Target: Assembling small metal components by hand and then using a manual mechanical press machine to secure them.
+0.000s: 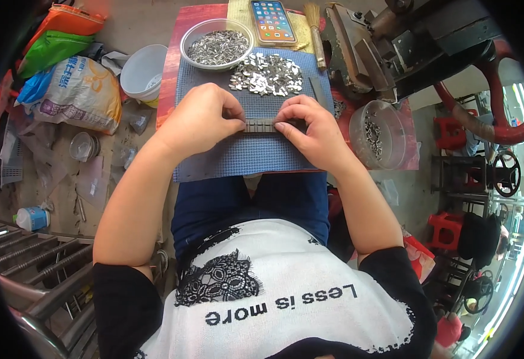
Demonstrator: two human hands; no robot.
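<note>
My left hand (pixel 205 116) and my right hand (pixel 311 128) rest on a blue mat (pixel 244 152) on a small table. Between their fingertips they pinch a short row of small metal pieces (pixel 260 125), pressed together from both ends. Just beyond the hands lies a loose pile of shiny metal pieces (pixel 268 75). A metal bowl (pixel 217 43) with more of the same pieces stands at the mat's far left.
A smartphone (pixel 272 21) and a small brush (pixel 316 33) lie at the table's far edge. A clear plastic tub (pixel 381 133) with metal parts sits right of my right hand. A heavy press machine (pixel 405 45) stands at the back right. Bags and a white bowl (pixel 143 70) are on the floor at left.
</note>
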